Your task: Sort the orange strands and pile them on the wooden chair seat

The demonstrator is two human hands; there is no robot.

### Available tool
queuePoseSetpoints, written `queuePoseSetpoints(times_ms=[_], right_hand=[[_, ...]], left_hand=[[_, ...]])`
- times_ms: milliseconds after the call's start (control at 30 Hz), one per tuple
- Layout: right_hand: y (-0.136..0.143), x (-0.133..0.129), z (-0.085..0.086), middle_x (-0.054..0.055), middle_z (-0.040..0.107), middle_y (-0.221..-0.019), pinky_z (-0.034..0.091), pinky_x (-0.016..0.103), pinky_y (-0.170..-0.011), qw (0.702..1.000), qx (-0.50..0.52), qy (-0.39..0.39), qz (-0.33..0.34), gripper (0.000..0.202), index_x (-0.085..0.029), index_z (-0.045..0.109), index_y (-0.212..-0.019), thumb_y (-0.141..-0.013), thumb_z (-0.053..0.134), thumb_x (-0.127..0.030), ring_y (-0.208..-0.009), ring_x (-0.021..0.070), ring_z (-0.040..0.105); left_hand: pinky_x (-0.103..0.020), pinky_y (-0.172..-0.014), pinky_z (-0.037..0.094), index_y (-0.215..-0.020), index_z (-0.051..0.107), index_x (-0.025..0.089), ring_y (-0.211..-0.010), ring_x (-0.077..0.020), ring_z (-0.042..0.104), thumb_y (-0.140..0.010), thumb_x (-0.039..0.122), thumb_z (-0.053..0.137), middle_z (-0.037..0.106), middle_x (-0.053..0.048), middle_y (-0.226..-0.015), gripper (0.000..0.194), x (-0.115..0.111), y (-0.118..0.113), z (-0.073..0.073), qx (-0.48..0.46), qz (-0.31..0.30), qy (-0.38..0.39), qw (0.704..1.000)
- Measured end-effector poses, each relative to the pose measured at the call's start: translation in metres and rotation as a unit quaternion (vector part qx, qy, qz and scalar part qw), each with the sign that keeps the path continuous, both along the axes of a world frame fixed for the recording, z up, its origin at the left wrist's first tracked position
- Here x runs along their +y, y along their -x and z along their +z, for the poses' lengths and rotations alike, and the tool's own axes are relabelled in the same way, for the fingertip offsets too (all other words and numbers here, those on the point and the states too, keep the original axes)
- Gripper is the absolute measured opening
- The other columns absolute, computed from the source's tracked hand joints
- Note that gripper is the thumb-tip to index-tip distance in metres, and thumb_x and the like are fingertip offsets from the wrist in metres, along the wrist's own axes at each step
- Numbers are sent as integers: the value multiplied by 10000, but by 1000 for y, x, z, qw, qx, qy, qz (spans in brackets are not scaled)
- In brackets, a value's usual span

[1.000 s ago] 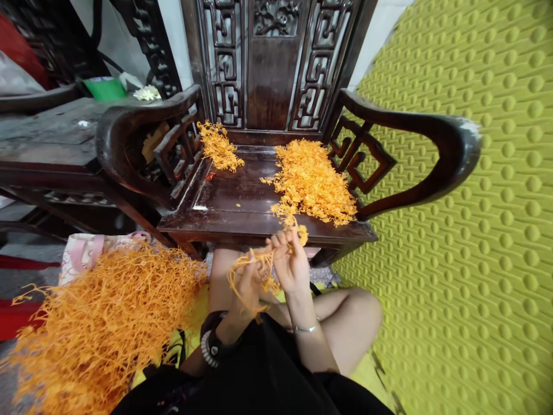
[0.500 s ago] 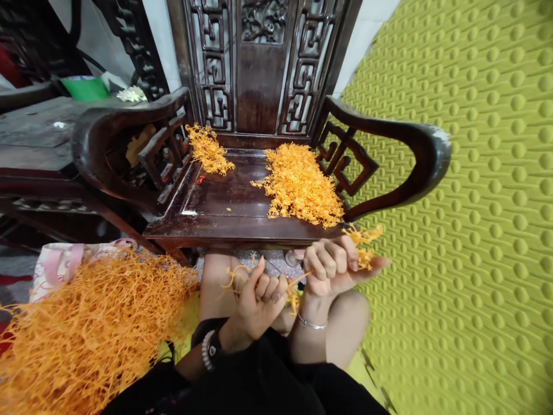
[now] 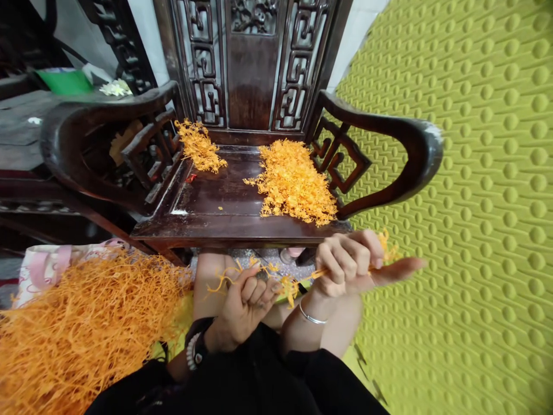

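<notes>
The left hand (image 3: pixel 248 305), fingers curled in, pinches orange strands (image 3: pixel 289 290) that stick out on both sides of it; the right hand (image 3: pixel 345 262), folded with its thumb stretched out, grips strands too, a tuft (image 3: pixel 390 246) poking out past its fingers. The strands lie between the hands, above the lap. Beyond is a chair (image 3: pixel 233 226), with a large heap (image 3: pixel 294 181) and a small heap (image 3: pixel 199 147) on its seat; at left, a pile (image 3: pixel 86 328) beside a bag (image 3: pixel 38 266)

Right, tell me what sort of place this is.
Likely a sitting room in a home, though I can't be sure: a carved wooden armchair, a dark wooden table beside it and a pink-handled bag nearby suggest it.
</notes>
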State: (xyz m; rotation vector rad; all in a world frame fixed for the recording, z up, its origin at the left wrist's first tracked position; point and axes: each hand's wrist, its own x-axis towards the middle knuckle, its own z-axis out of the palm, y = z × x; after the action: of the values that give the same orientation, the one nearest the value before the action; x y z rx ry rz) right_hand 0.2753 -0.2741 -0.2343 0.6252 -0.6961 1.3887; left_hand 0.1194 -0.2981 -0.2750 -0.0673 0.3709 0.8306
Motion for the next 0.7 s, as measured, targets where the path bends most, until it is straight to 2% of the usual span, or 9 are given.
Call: queuePoseSetpoints(times_ms=[100, 167, 300, 433, 500, 567, 633, 700], right_hand=[[0, -3, 6, -110, 194, -409, 129, 179, -261, 998, 30, -32, -34, 436, -244, 283, -625, -800, 596, -491, -306, 29, 140], [-2, -7, 11, -103, 200, -409, 141, 170, -255, 995, 30, -53, -80, 425, -236, 280, -612, -831, 543, -488, -287, 21, 144], [-12, -13, 20, -86, 215, -395, 171, 178, -234, 981, -49, -72, -174, 439, -221, 248, -572, -901, 404, -468, -260, 15, 117], [-19, -18, 29, -80, 208, -392, 175, 188, -223, 971, -131, -103, -173, 509, -225, 246, -551, -889, 376, -583, -259, 11, 96], [-20, -20, 32, -85, 178, -395, 167, 188, -218, 969, -144, -125, -158, 531, -223, 238, -540, -896, 367, -594, -253, 9, 88], [-20, -23, 34, -90, 154, -373, 163, 186, -207, 964, -153, -127, -177, 542, -217, 235, -525, -922, 318, -577, -230, 14, 77], [-21, -26, 35, -99, 129, -318, 166, 189, -197, 944, -187, -89, -256, 566, -216, 258, -508, -925, 267, -598, -194, 31, 54], [-21, -28, 36, -111, 61, -268, 160, 199, -189, 901, -216, -30, -376, 596, -224, 309, -492, -903, 249, -652, -174, 50, -13]], left_hand=[[-232, -623, 481, -393, -6, 228, -374, -89, 265, -955, 151, 235, 24, 32, -366, 616, -2, 3, 0, 4, 10, -28, 1000], [-237, -638, 480, -396, 1, 228, -379, -87, 270, -945, 146, 272, 39, 35, -366, 618, -4, 5, -2, 9, 10, -43, 999], [-239, -647, 477, -389, 11, 226, -391, -88, 292, -953, 172, 276, 55, 35, -364, 625, -7, 7, -4, 9, 1, -65, 998], [-239, -632, 471, -380, 12, 225, -377, -81, 272, -950, 167, 263, 50, 38, -359, 625, -8, 10, -3, 0, -18, -70, 997], [-238, -621, 467, -385, 13, 225, -371, -78, 263, -943, 154, 262, 44, 42, -363, 615, -8, 11, -2, 0, -26, -63, 998], [-238, -619, 467, -398, 12, 225, -371, -78, 266, -940, 152, 273, 46, 46, -368, 606, -7, 13, -1, 7, -33, -53, 998], [-237, -618, 465, -405, 11, 226, -369, -76, 275, -934, 142, 291, 54, 46, -366, 604, -6, 15, -2, 12, -36, -49, 998], [-228, -616, 461, -405, 16, 225, -364, -73, 281, -921, 117, 304, 65, 45, -361, 602, -6, 17, -4, 12, -33, -52, 998]])
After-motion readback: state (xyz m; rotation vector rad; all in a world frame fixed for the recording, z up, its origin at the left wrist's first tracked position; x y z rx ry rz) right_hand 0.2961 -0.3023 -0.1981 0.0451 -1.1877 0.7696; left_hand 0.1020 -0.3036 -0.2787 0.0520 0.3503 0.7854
